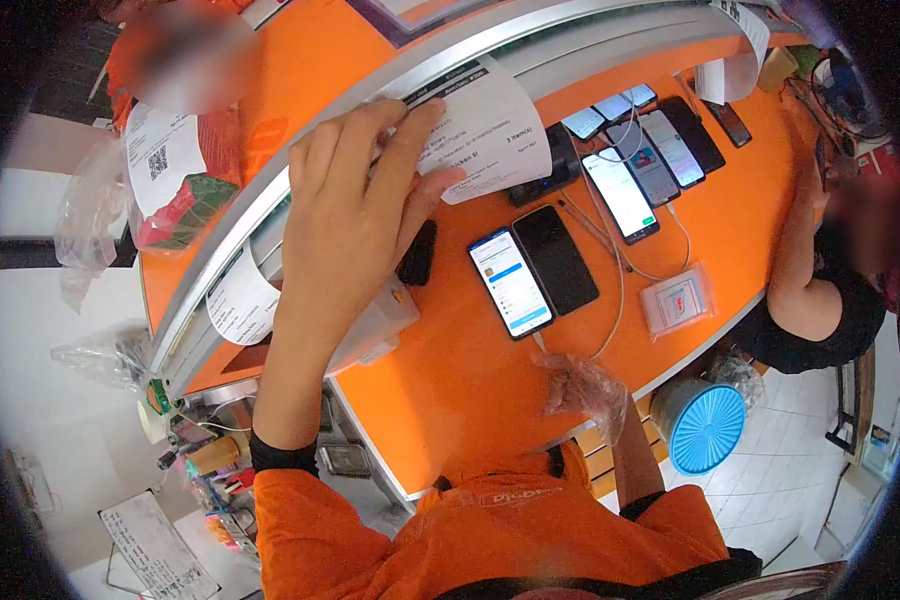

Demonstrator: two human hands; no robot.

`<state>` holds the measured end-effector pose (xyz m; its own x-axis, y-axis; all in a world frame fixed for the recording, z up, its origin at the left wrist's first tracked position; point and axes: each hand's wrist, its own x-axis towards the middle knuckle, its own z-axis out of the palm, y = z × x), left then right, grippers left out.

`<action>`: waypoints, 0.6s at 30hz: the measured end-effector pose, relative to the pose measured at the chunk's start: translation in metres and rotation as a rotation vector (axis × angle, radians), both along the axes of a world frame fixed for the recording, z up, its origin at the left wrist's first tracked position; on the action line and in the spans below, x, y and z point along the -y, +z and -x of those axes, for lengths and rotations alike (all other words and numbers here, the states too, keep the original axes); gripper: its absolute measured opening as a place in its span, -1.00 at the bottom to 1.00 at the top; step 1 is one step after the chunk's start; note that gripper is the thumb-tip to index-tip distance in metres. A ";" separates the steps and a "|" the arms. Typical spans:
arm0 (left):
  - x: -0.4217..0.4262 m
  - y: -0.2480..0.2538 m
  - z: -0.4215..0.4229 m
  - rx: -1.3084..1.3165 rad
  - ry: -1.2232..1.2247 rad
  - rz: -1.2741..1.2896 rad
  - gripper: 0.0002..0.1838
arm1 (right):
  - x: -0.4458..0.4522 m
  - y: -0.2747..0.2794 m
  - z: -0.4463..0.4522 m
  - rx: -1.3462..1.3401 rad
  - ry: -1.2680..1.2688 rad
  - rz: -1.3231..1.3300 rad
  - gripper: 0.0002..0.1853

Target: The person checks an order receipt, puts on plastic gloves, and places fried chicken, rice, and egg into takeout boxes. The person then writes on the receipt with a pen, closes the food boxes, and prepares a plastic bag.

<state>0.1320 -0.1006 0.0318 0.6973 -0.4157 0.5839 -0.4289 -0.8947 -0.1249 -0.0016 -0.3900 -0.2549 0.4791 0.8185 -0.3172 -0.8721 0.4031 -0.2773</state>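
My left hand [355, 190] is raised at the metal rail, its thumb and fingers on a printed white receipt [500, 135] that hangs curled from the rail. My right hand [585, 395], in a clear plastic glove, hovers low over the orange counter [410, 400] with fingers loosely apart and nothing visible in them. Just beyond it lies a phone with a lit screen [510, 285], beside a dark phone [562, 260]. A cable runs close to the gloved fingers.
Several more phones, one with a bright screen [620, 195], lie cabled at the back right. A small plastic packet [677, 300] is near the counter's edge. Another receipt [242, 295] hangs at left. A co-worker's arm [800, 250] rests at right, above a blue-lidded tub [707, 428].
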 end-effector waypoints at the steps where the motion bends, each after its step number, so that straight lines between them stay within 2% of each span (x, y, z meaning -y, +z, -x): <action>1: 0.000 -0.001 0.000 0.004 -0.002 -0.001 -0.49 | 0.001 -0.003 0.002 -0.004 -0.006 0.006 -0.33; 6: 0.000 -0.002 -0.001 0.026 0.026 -0.012 -0.47 | 0.000 0.018 -0.005 0.028 0.040 0.108 -0.38; 10: 0.009 -0.007 0.001 0.130 0.141 -0.108 -0.42 | 0.001 0.007 -0.001 -0.015 0.008 0.058 -0.31; 13: 0.014 -0.004 0.018 0.150 0.148 0.066 -0.36 | 0.000 0.005 -0.002 -0.039 0.005 0.036 -0.31; 16: 0.019 -0.042 0.046 0.195 0.023 0.434 -0.31 | 0.000 0.007 -0.002 -0.006 0.027 0.076 -0.32; 18: 0.033 -0.070 0.053 -0.041 -0.012 0.775 -0.27 | -0.002 0.014 -0.003 -0.015 0.034 0.080 -0.33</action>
<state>0.0790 -0.1336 -0.0381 0.7224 0.0930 0.6851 -0.4300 -0.7156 0.5505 0.0016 -0.3883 -0.2410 0.4465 0.8059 -0.3888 -0.8891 0.3507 -0.2942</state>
